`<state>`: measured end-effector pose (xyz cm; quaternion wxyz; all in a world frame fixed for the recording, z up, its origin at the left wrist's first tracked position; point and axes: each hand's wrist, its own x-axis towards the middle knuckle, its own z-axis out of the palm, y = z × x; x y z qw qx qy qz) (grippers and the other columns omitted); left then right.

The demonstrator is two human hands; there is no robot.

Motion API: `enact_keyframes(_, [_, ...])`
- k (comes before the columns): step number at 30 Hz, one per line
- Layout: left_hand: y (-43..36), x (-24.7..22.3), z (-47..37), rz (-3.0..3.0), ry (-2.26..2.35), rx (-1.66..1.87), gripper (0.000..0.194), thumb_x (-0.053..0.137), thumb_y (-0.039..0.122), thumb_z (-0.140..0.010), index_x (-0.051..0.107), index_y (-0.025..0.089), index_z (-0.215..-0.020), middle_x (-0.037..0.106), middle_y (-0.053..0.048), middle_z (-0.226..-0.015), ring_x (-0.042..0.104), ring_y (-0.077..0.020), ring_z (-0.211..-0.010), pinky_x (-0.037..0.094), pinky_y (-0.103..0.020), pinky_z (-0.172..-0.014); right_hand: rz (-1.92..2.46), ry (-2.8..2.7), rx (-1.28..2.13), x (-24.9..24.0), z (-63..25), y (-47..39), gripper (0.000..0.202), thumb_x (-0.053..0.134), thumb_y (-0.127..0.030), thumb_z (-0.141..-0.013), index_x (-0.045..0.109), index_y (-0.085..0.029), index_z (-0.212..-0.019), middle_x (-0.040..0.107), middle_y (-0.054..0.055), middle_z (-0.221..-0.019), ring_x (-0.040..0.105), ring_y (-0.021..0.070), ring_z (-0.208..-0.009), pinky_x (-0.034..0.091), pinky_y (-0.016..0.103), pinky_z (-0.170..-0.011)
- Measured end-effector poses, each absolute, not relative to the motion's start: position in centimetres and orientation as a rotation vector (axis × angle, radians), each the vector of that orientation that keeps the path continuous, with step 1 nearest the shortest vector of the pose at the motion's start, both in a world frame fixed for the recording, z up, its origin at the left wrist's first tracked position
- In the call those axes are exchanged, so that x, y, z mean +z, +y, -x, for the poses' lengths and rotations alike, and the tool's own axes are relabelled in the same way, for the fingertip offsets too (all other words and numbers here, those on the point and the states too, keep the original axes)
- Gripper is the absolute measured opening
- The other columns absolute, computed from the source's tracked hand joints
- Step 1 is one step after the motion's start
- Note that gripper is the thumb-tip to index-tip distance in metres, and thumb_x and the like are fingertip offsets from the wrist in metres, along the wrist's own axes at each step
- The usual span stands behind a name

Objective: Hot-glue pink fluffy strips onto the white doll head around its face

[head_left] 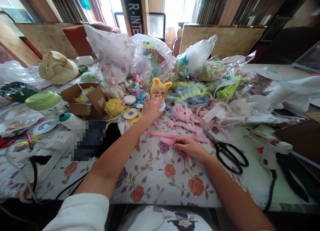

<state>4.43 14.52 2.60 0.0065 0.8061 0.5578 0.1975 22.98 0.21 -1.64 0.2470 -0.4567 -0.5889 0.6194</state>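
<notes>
My left hand (152, 107) reaches forward to a small doll (160, 87) with yellow ears and touches a round white object (162, 106) just below it; its fingertips lie over that object. Nearer to me, my right hand (185, 146) has its thumb and fingers pinched on the end of a fuzzy pink strip (166, 140). A longer pink strip (200, 138) lies on the flowered tablecloth just beyond that hand. Black-handled scissors (228, 154) rest to the right of my right hand.
A glue gun (270, 146) stands at the right. Behind my hands are plastic bags (112, 54), a pink yarn ball (181, 112) and green trim (190, 91). On the left are a cardboard box (86, 102), a thread cone (72, 120) and a power strip (53, 144) with cables.
</notes>
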Motion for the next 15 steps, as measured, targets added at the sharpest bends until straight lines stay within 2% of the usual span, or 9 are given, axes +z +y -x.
enact_keyframes(3, [14.7,2.8,-4.8,-2.423,1.682,0.815,0.063,0.073,0.020,-0.067,0.053,0.018,-0.126,0.047,-0.020,-0.132,0.040,-0.0436,-0.123,0.033,-0.055,-0.099,1.171,-1.425,1.745,-1.6,-23.6,0.0,0.014,0.057,-0.030,-0.083,0.062,-0.018,-0.088,0.054,-0.003,-0.066,0.049,0.0094,-0.052,0.039,0.020,-0.047])
enact_keyframes(6, [14.4,4.3,-3.2,-2.179,1.454,1.172,0.064,0.077,0.026,-0.063,0.052,0.023,-0.122,0.047,-0.014,-0.132,0.038,-0.0390,-0.128,0.030,-0.052,-0.106,1.041,-1.177,1.821,-1.2,-24.1,-0.1,0.017,0.064,-0.030,-0.081,0.063,-0.017,-0.091,0.058,0.000,-0.075,0.054,0.0102,-0.060,0.043,0.022,-0.056])
enact_keyframes(9, [12.8,5.8,-0.8,-2.027,1.366,1.293,0.078,0.074,0.042,-0.069,0.034,0.025,-0.133,0.046,-0.012,-0.134,0.048,-0.0292,-0.121,0.043,-0.043,-0.098,1.002,-1.066,1.816,-0.8,-24.4,-0.1,0.018,0.069,-0.029,-0.078,0.063,-0.017,-0.090,0.059,0.000,-0.075,0.052,0.0093,-0.059,0.040,0.021,-0.055])
enact_keyframes(10, [12.0,6.0,-0.1,-1.950,1.321,1.292,0.073,0.066,0.047,-0.077,0.029,0.024,-0.136,0.048,-0.012,-0.133,0.054,-0.0266,-0.116,0.049,-0.040,-0.091,0.997,-1.037,1.805,-0.7,-24.4,-0.1,0.018,0.069,-0.028,-0.077,0.063,-0.017,-0.090,0.058,-0.001,-0.074,0.050,0.0087,-0.058,0.039,0.020,-0.053])
enact_keyframes(12, [10.0,5.7,1.1,-1.589,1.089,1.207,0.060,0.054,0.052,-0.085,0.034,0.023,-0.134,0.054,-0.012,-0.130,0.059,-0.0257,-0.111,0.054,-0.035,-0.082,0.989,-0.984,1.796,-0.6,-24.3,-0.2,0.016,0.070,-0.027,-0.075,0.063,-0.017,-0.087,0.056,-0.002,-0.070,0.046,0.0075,-0.054,0.034,0.019,-0.048])
enact_keyframes(15, [7.4,3.9,1.9,-0.979,0.803,1.021,0.056,0.054,0.056,-0.083,0.050,0.021,-0.126,0.060,-0.012,-0.126,0.061,-0.0286,-0.110,0.056,-0.033,-0.075,1.014,-0.977,1.798,-0.6,-24.3,-0.2,0.013,0.069,-0.026,-0.075,0.063,-0.017,-0.082,0.052,-0.003,-0.065,0.038,0.0058,-0.048,0.023,0.020,-0.042])
